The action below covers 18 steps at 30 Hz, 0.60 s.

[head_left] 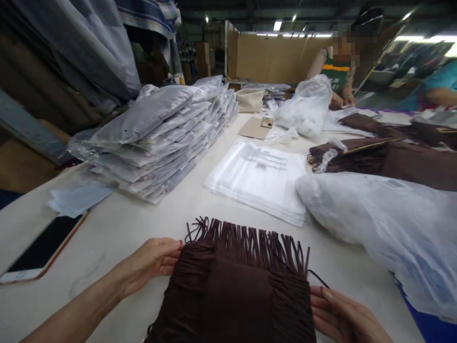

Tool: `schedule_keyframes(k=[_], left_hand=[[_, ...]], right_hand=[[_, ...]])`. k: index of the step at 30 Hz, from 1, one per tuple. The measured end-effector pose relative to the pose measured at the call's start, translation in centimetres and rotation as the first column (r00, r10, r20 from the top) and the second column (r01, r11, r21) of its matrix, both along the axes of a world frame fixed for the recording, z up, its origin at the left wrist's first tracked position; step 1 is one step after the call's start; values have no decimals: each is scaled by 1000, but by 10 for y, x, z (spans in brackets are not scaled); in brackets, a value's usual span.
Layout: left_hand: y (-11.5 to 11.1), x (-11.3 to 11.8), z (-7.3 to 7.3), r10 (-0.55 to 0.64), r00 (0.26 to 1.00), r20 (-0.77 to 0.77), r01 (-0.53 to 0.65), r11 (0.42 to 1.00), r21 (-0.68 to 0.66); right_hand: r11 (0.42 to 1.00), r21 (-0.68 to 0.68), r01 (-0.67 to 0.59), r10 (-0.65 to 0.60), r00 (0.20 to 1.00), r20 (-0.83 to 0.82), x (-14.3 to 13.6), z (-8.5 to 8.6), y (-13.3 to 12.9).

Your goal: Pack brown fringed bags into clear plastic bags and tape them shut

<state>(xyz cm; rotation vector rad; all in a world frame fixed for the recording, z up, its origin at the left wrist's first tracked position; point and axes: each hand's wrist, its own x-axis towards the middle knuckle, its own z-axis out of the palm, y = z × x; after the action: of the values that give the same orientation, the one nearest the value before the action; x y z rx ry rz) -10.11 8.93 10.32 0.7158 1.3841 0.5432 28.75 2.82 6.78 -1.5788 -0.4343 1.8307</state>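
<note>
A dark brown fringed bag [237,286] lies at the bottom centre, its loose strips pointing toward the far side of the table. My left hand [157,259] grips its left edge, fingertips reaching to the side of the bag. At the opposite edge, my right hand [342,312] holds the bag with the fingers against its side and partly behind it. A thin dark cord sticks out by the right thumb. The bag's near end runs out of view.
Beyond the bag lies a stack of white plastic bags [257,176]. Packed grey parcels [160,133] are piled at left, near a phone [43,247]. Clear plastic [374,228] and more brown fringed bags [403,159] occupy the right. A co-worker [337,78] works at the far side.
</note>
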Motion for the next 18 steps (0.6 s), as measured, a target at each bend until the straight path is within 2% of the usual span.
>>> schedule_keyframes(k=[2, 4, 8, 11, 15, 18], left_hand=[[12, 6, -6, -86, 986, 143, 102, 989, -108], [20, 13, -12, -93, 964, 249, 142, 972, -186], [39, 24, -22, -57, 880, 472, 230, 920, -317], [55, 35, -29, -126, 795, 593, 388, 857, -338], [71, 56, -44, -197, 675, 711, 567, 755, -329], [77, 68, -56, -225, 618, 754, 613, 738, -282]], right_hand=[[993, -25, -117, 112, 981, -156, -6, 7, 13], [982, -11, -190, 178, 938, -296, -11, 11, 25], [980, -39, -194, 153, 870, -469, -19, 4, 45], [969, -78, -232, 156, 831, -535, -25, -5, 59], [933, -19, -359, 285, 770, -570, -35, -10, 78], [909, 31, -417, 334, 681, -651, -41, -13, 90]])
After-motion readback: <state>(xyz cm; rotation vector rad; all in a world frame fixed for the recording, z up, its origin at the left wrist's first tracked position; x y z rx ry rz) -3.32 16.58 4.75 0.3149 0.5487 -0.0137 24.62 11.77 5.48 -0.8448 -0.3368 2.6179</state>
